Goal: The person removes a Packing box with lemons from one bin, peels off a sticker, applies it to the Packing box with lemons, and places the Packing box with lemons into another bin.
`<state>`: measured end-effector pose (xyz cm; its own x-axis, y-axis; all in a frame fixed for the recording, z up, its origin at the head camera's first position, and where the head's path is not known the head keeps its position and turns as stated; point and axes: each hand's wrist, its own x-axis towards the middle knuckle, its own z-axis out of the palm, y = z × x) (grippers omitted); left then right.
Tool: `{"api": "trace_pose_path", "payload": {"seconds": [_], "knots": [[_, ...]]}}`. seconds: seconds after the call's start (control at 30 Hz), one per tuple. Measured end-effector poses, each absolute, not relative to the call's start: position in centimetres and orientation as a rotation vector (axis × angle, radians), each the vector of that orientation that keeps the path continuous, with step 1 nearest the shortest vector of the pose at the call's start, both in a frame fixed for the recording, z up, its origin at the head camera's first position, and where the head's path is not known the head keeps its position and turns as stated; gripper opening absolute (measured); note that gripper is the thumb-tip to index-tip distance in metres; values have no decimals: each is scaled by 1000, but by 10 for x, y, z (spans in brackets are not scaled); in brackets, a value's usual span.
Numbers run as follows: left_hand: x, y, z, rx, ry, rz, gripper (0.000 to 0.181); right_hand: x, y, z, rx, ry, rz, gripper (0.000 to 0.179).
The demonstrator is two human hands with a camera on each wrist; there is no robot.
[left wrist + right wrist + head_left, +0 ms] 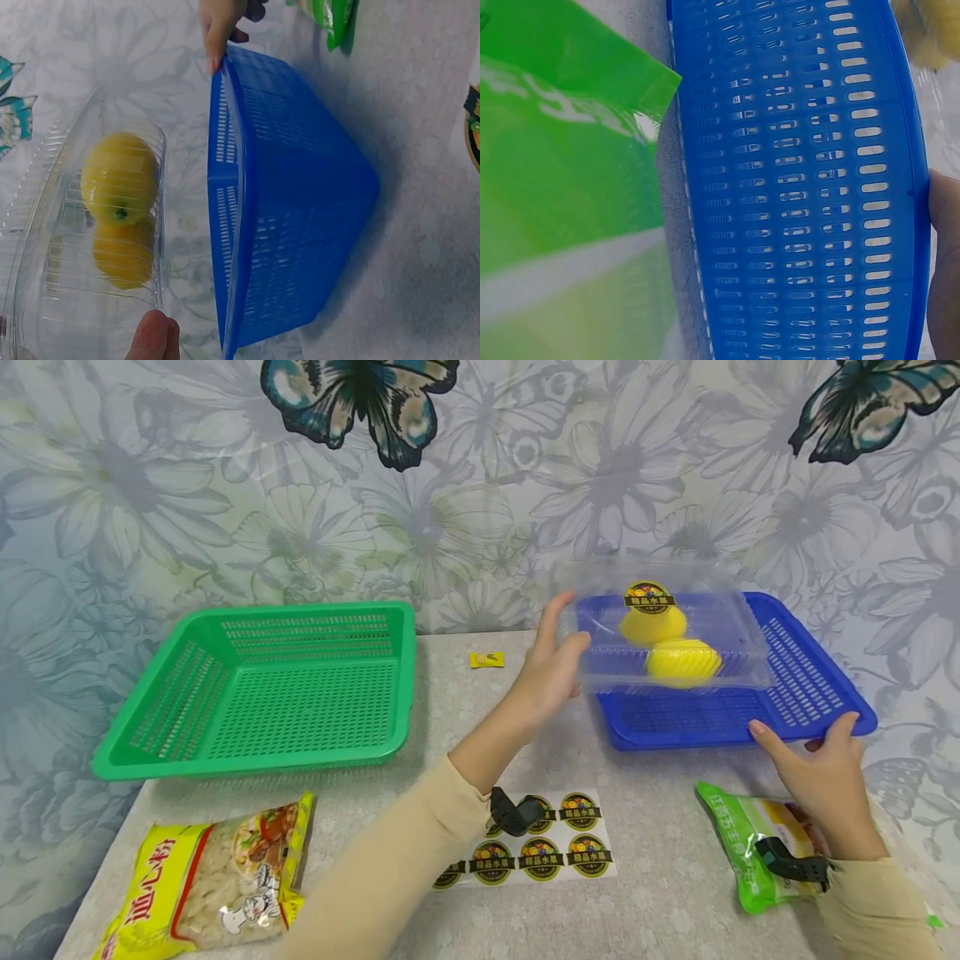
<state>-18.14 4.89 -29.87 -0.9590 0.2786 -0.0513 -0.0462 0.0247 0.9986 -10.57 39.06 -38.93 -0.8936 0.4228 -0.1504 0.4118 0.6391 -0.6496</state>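
Note:
My left hand (551, 670) grips the left end of a clear plastic box (723, 610), holding it above the blue basket (813, 681). Inside the box are two lemons (120, 180), and a round black fruit sticker (649, 598) is on its lid. The left wrist view shows the box apart from the basket, with a fingertip (150, 334) at the box's edge. At the basket's front right corner, my right hand (821, 777) holds the rim. A green food bag (738, 852) lies beneath that wrist, filling the left of the right wrist view.
A green basket (300, 710) stands at the left. In front of it lies a yellow bag of pale pieces (225, 877). A sheet of round stickers (540, 857) lies partly under my left forearm. A small yellow packet (487, 659) is near the patterned wall.

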Motion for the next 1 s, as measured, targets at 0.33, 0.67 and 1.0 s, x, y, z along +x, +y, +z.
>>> {"api": "trace_pose_path", "payload": {"seconds": [0.33,0.67,1.0], "knots": [[-191,81,-297,207,2128,1968,53,-106,392,-387,-717,-2845,1107,120],[-199,114,-301,148,2174,1903,51,-106,393,-393,-712,-2847,1101,119],[-201,140,-307,135,2141,1873,52,-106,390,-393,-712,-2826,1100,118]]}}
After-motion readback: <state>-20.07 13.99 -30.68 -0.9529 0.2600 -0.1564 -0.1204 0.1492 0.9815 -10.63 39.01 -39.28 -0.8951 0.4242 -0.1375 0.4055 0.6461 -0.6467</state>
